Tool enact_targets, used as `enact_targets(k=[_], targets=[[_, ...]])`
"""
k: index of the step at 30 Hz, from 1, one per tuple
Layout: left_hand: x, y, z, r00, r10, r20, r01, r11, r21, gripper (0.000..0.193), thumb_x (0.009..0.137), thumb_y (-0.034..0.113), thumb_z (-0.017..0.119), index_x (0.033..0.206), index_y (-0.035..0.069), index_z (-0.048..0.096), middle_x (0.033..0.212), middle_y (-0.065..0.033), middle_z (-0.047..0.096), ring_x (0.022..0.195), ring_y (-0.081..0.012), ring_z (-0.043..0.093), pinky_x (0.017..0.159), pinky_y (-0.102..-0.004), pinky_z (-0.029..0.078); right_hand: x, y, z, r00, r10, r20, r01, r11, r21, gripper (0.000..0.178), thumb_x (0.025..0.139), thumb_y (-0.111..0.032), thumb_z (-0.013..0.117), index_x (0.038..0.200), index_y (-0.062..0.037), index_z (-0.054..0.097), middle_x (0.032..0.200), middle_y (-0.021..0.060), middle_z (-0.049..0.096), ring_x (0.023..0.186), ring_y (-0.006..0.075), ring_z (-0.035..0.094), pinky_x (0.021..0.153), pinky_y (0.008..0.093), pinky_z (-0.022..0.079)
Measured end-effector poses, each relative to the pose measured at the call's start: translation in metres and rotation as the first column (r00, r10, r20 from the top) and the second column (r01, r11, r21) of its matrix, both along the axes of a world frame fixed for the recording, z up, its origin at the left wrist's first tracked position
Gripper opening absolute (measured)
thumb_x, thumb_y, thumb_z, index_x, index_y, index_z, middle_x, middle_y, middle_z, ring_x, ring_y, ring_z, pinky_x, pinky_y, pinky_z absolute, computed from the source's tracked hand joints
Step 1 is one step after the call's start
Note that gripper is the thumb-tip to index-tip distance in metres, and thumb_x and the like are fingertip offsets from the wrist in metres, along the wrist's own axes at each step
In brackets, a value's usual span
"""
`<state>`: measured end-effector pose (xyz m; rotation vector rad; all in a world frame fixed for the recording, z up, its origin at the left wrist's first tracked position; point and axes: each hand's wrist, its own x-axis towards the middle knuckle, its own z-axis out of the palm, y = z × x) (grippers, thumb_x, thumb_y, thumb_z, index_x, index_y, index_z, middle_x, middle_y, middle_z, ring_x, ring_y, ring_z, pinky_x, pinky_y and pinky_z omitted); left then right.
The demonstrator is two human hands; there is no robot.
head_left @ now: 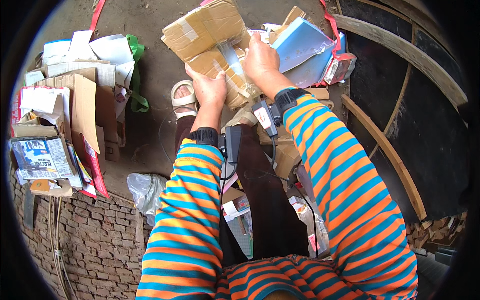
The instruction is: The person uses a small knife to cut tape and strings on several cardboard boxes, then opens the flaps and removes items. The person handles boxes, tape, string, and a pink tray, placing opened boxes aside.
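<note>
Pinching brown cardboard point(202, 27) by its near left side between thumb and fingers, the left hand point(209, 90) holds it over the floor point(145, 125) in the head view; the right hand point(262, 61) curls its fingers at the right edge, exact grip unclear.

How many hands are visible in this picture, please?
2: the left hand at the lower left of the brown cardboard, and the right hand at its right side. No other hand shows.

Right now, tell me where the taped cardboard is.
In the head view, the taped cardboard is at top centre, in the left hand, with the right hand at its right edge.
</note>
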<state>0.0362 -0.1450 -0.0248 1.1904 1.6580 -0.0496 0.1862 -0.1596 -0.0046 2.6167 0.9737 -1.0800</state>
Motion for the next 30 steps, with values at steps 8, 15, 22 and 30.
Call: enact_targets(k=[8,15,22,30], targets=[[-0.006,0.002,-0.004,0.999,-0.012,0.039,0.012,1.0,-0.004,0.106,0.074,0.008,0.082,0.149,0.001,0.008,0.129,-0.0301,0.056,0.12,-0.0407,0.057,0.105,-0.0434,0.044,-0.003,-0.001,0.006,0.994,-0.103,-0.042,0.104,0.995,0.008,0.051,0.088,-0.018,0.066,0.131,-0.0069,0.041,0.099,0.023,0.07,0.095,0.0401,0.068,0.083,0.0491,0.053],[0.009,0.011,0.024,0.982,-0.168,-0.089,0.19,0.888,0.418,0.119,0.072,0.019,0.085,0.154,0.002,0.001,0.152,-0.0339,0.022,0.143,-0.043,0.028,0.116,-0.047,0.029,0.001,-0.008,-0.004,0.999,-0.033,0.004,0.032,0.998,0.052,0.032,0.086,-0.013,0.063,0.116,-0.011,0.052,0.093,0.0178,0.072,0.093,0.0377,0.07,0.08,0.0468,0.054],[0.072,0.013,0.021,0.827,-0.15,-0.542,0.384,0.854,0.35,0.13,0.066,0.037,0.089,0.158,0.016,-0.001,0.155,-0.0393,-0.004,0.144,-0.0552,0.012,0.114,-0.0569,0.029,0.007,-0.015,-0.006,0.999,-0.029,-0.036,0.033,0.992,0.121,0.039,0.085,-0.016,0.064,0.123,-0.0151,0.052,0.101,0.0166,0.071,0.095,0.0381,0.069,0.082,0.0464,0.054],[0.047,0.018,0.024,0.87,-0.266,-0.415,0.431,0.821,0.375,0.107,0.072,0.017,0.071,0.157,0.01,0.007,0.151,-0.0429,0.007,0.133,-0.0585,0.033,0.109,-0.0502,0.039,-0.002,-0.032,-0.023,0.976,-0.137,-0.168,0.189,0.916,0.354,0.053,0.088,-0.01,0.059,0.138,-0.0218,0.045,0.127,0.0143,0.061,0.107,0.0377,0.063,0.089,0.0473,0.052]])
